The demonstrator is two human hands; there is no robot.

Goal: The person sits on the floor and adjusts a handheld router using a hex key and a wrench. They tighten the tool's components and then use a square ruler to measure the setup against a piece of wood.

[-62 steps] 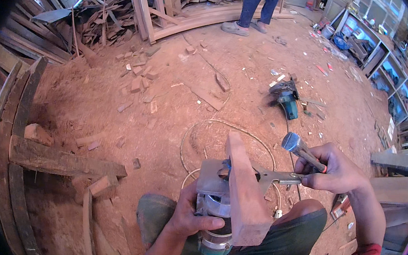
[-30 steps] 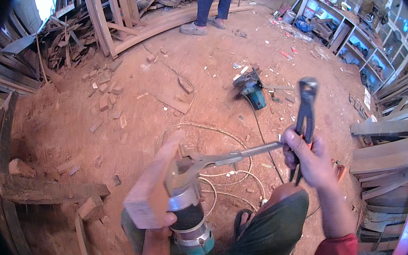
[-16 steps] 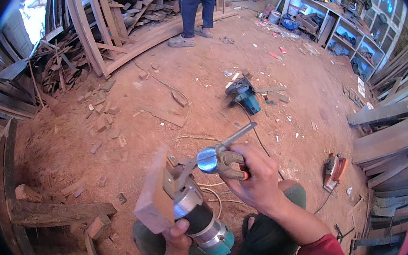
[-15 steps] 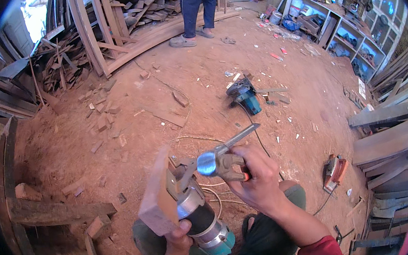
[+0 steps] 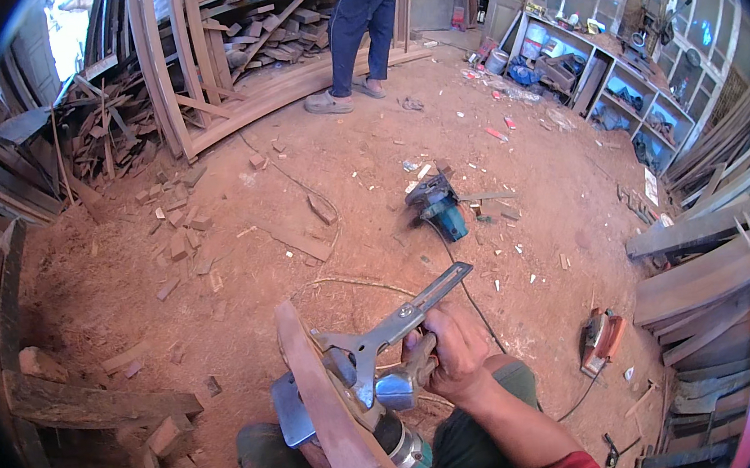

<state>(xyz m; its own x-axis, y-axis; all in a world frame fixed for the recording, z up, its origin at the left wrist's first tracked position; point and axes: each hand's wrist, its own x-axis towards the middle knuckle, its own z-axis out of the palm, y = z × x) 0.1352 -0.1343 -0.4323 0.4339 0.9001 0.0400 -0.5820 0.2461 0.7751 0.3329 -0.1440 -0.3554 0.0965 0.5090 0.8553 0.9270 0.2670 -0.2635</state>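
Observation:
A teal-and-silver trim router (image 5: 410,454) is held upright over my lap. A long wooden block (image 5: 332,400) lies along its side and covers much of it. Beyond the block shows the router's flat metal base plate (image 5: 291,411). From the router, a slotted metal guide arm (image 5: 410,319) reaches up to the right. My left hand (image 5: 319,463) grips the router from behind the block, its fingers mostly hidden. My right hand (image 5: 454,345) is closed round a hammer (image 5: 399,390) close to its shiny head, beside the guide arm.
A circular saw (image 5: 440,208) rests on the dusty floor ahead. An orange power tool (image 5: 600,343) lies at right. Wood offcuts (image 5: 180,226) litter the left, near a rough timber beam (image 5: 97,396). A person (image 5: 360,32) stands at the back near stacked planks; shelves (image 5: 604,77) stand at back right.
The router and block have turned, bringing the base plate and the guide arm's broad side into view. My right hand and the hammer have moved lower and closer to the router.

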